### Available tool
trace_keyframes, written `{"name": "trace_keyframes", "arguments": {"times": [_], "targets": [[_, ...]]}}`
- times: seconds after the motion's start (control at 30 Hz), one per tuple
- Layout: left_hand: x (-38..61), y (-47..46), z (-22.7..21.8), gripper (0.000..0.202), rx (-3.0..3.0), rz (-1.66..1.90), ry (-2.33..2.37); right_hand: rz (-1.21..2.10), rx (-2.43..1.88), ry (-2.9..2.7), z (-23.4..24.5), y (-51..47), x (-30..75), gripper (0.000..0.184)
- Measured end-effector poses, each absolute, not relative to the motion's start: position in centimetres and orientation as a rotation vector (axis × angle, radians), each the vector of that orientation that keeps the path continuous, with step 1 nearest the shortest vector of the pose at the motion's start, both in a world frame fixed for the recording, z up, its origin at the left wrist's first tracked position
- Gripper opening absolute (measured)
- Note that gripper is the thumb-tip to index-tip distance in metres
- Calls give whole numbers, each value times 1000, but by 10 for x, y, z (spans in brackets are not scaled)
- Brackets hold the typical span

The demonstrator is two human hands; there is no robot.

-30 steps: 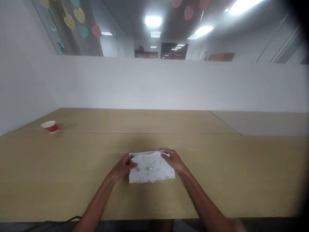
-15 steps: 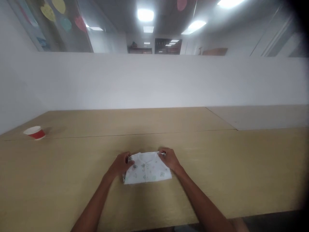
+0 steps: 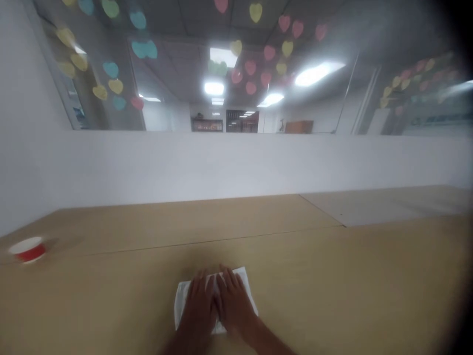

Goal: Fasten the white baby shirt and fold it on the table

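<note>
A folded white cloth garment (image 3: 180,303) lies near the front of the wooden table (image 3: 111,296), low in the head view. My left hand (image 3: 198,310) and my right hand (image 3: 233,301) rest side by side on top of it, fingers spread and pointing away from me. Neither hand appears to grip the cloth. Together they hide most of the garment, including its printed pattern, and only its white edges show around them. Motion blur softens both hands.
A red and white paper cup (image 3: 28,249) stands at the far left of the table. A pale panel (image 3: 380,208) lies at the back right. A white wall (image 3: 236,167) rises behind the table, with heart-shaped paper notes (image 3: 251,64) on glass above.
The garment now forms a smaller, narrower bundle, with the printed front hidden. My hands moved from its edges to lie flat on top. The view tilted upward, and the cup appears further left.
</note>
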State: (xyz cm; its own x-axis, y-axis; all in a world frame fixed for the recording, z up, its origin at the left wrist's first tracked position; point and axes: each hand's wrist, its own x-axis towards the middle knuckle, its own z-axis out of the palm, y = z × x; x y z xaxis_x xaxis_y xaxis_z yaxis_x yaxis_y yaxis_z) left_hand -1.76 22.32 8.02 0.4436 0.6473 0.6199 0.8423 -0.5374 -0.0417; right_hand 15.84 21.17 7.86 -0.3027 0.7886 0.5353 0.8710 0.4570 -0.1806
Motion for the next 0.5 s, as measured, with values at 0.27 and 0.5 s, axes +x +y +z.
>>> {"name": "trace_keyframes", "arguments": {"times": [0.27, 0.5], "targets": [[-62, 221, 78, 55, -2580, -453, -1381, 116, -1541, -2217, 89, 206, 212, 70], [-149, 276, 39, 46, -2313, -704, -1547, -175, -1446, -1989, 25, 235, 237, 51]]}}
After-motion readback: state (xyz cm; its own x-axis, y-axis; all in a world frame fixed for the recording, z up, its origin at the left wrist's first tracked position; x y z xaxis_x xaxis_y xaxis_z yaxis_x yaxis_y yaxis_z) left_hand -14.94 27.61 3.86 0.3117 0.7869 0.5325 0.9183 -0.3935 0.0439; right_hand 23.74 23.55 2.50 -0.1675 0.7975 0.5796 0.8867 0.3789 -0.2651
